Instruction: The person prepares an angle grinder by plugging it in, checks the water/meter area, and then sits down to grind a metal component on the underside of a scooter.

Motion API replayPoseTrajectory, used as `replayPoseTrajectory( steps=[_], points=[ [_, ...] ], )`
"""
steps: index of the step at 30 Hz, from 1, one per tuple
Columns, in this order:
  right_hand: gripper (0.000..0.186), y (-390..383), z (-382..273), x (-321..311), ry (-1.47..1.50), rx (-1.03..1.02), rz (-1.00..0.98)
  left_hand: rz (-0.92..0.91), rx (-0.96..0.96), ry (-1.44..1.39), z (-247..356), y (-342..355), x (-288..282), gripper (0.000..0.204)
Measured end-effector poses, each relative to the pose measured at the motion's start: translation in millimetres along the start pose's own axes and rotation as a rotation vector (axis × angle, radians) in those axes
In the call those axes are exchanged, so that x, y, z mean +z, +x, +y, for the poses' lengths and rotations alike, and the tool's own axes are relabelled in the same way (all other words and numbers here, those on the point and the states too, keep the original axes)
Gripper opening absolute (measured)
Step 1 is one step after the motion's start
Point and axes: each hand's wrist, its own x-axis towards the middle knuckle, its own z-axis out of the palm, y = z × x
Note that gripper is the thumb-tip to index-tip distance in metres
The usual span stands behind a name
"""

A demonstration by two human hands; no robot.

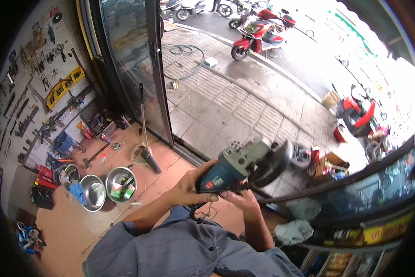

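Note:
An angle grinder point(223, 171) with a teal body and a grey metal head is held up in front of my chest. My left hand point(188, 188) is wrapped round its body from the left, thumb along the underside. My right hand point(242, 199) is closed at its lower right side, by a black ribbed piece point(242, 186); its fingertips are partly hidden behind the tool. At the head, a dark round disc or guard point(269, 171) faces right, somewhat blurred. A dark cord point(196, 211) hangs below the body.
Metal bowls point(94, 194) and a long-handled tool point(143, 124) are on the tiled floor at left, below a tool-hung pegboard point(32, 69). A glass door point(129, 60) opens onto pavement with a hose point(189, 48) and a red scooter point(260, 39). Shelves point(350, 258) stand at lower right.

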Motion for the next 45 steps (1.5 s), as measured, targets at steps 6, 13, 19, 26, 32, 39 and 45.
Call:
replayPoseTrajectory(
  steps=[6,13,19,26,32,39,45],
  points=[
    [0.057,-38,3,21,0.177,0.001,0.302,-0.129,0.021,0.107,11,5,15,0.088],
    [0.07,-37,-5,0,0.123,-0.151,0.594,-0.007,0.131,0.355,5,38,44,0.07],
    [0.072,-61,-12,-2,0.006,-0.225,0.747,0.145,0.398,0.505,-1,48,68,0.032],
    [0.066,-52,2,-19,0.017,-0.262,0.701,-0.051,0.336,0.177,7,52,61,0.019],
    [0.045,-7,-18,-38,-0.173,-0.324,0.563,-0.127,0.402,0.264,55,65,23,0.02],
    [0.068,-55,-7,-17,-0.316,-0.095,0.684,-0.552,0.203,-0.076,29,6,90,0.035],
    [0.071,-61,-1,-44,-0.181,-0.278,0.895,-0.593,0.103,-0.062,43,25,48,0.029]
  ],
)
